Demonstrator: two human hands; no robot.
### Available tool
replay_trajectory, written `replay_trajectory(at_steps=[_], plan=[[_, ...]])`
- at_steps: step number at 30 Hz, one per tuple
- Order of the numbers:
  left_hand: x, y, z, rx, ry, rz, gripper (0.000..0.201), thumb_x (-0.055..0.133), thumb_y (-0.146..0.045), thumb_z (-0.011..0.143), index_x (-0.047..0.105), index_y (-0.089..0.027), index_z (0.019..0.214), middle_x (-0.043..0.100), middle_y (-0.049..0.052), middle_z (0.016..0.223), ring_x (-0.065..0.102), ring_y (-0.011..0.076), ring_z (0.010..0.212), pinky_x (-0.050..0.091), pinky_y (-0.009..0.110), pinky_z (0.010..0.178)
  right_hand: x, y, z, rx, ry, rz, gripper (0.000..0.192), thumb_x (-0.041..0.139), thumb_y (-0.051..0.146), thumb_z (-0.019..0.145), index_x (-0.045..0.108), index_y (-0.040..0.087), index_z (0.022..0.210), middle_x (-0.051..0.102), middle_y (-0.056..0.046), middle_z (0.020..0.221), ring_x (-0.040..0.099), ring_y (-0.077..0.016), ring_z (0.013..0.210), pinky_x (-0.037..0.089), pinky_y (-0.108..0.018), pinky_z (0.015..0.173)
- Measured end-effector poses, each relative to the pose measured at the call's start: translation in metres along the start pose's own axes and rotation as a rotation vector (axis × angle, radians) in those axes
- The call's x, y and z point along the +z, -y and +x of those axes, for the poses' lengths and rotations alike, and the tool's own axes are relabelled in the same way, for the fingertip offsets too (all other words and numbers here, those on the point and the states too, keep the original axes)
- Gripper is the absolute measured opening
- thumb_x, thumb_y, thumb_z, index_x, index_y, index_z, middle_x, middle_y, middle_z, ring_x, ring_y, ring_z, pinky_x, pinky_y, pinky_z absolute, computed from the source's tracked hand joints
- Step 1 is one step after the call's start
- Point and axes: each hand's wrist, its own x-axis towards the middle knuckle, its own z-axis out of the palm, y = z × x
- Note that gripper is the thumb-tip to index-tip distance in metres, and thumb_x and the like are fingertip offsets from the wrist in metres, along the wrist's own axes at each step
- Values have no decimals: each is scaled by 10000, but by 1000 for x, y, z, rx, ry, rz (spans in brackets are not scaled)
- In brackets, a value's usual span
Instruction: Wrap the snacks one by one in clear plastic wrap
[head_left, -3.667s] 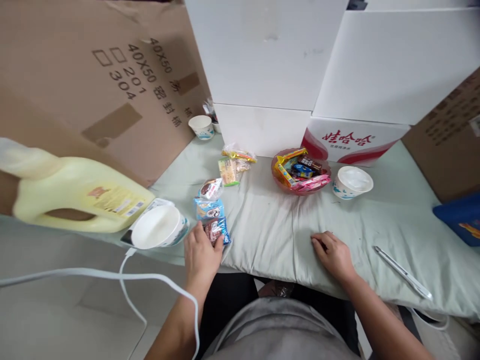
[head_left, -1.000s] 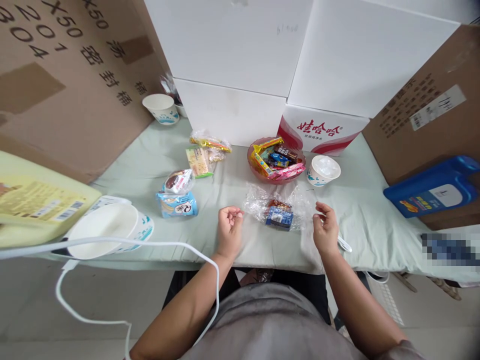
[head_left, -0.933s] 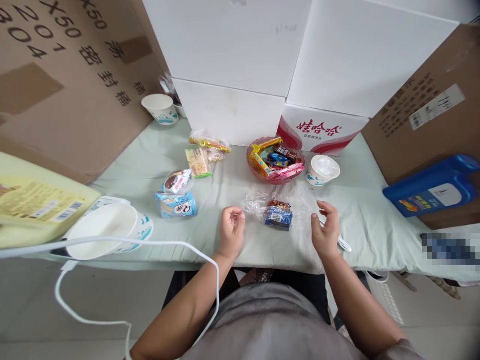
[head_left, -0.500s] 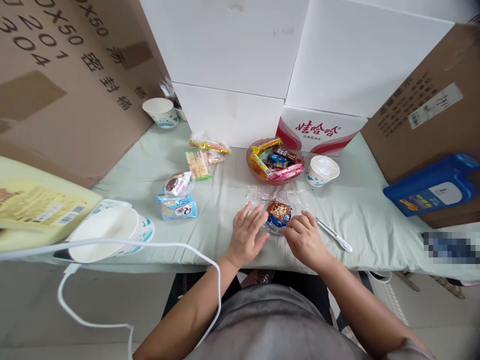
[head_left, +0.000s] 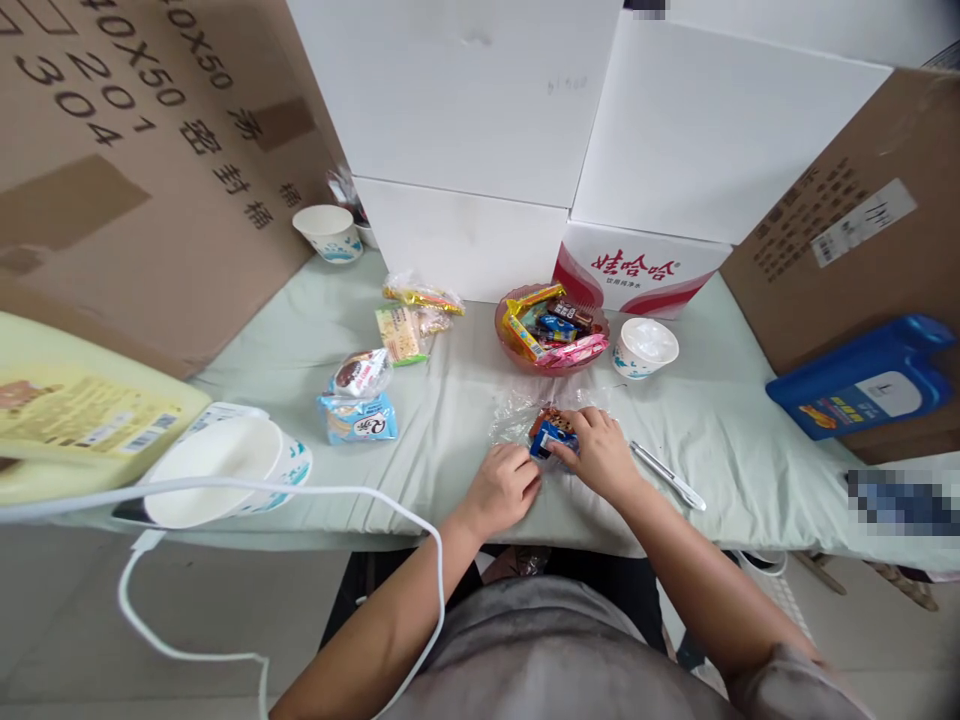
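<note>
Both hands have closed in: my right hand (head_left: 596,452) now pinches the snack packets (head_left: 550,434) inside the clear bag (head_left: 517,410), left hand (head_left: 504,485) fingers curled gripping its edge.

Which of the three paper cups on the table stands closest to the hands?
The cup right of the pink snack bowl, just beyond the right hand. The other two stand far off: one at the table's left edge, one at the back-left corner.

Crinkly clear plastic bag (head_left: 525,412), matt cloth cover (head_left: 465,400), glossy metal pen (head_left: 666,475)
</note>
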Motion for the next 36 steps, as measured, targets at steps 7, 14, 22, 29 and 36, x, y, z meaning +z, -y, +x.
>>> replay_trajectory(at_steps=[7,14,22,29,36], plan=[[-7,-2,4,-15,57,-82,100,715,-218,731,619,-194,717,612,43,852,516,247,988,411,450,940,-11,2,28,-56,290,-22,681,697,438,797,460,208,1393,564,-130,1287,492,-312,1162,413,-423,931],[-3,0,4,-102,-21,-118,24,611,-215,853,600,-193,852,613,33,814,535,207,876,432,440,929,-23,-22,16,-206,412,-64,900,813,336,620,419,246,1425,536,-127,1227,483,-310,1121,424,-410,919],[2,0,5,-91,23,-56,121,628,-141,807,603,-210,903,643,38,847,543,233,941,426,463,943,-16,-55,21,-57,117,77,481,558,97,681,539,199,1151,576,-83,1076,562,-223,997,457,-336,854],[2,3,4,-81,27,-84,64,646,-181,816,637,-199,877,645,43,838,538,235,945,419,464,934,-67,-84,51,9,-820,218,396,627,268,768,493,216,1137,577,-77,1049,578,-244,1007,483,-440,884],[2,4,3,-86,21,-114,59,625,-166,824,639,-198,871,642,43,837,540,232,957,420,456,941,-98,-51,127,-377,-484,-79,316,509,228,913,571,254,1221,573,-110,1230,464,-278,1226,387,-508,1035]])
